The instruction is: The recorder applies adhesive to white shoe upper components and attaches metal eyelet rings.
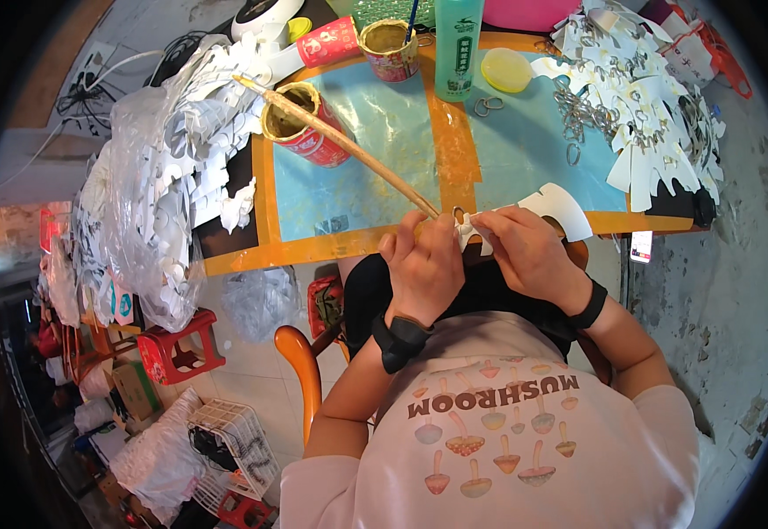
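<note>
Pale shirt point(525, 441) fills the bottom of the head view. Beyond it, blue sheeting and orange tape cover the worktop point(348, 198), with white heaps point(199, 132) at its left and right. Grey floor point(745, 264) flanks a red stool point(181, 348) and a white crate point(247, 445) holding something dark. Two crusted cans point(331, 145) stand on top, the farther containing a blue stick point(413, 22). Left hand point(428, 264) and right hand point(534, 256) each keep a narrow grip on a white piece point(564, 212) at the worktop's near edge; a brush point(357, 150) slants from the left.
</note>
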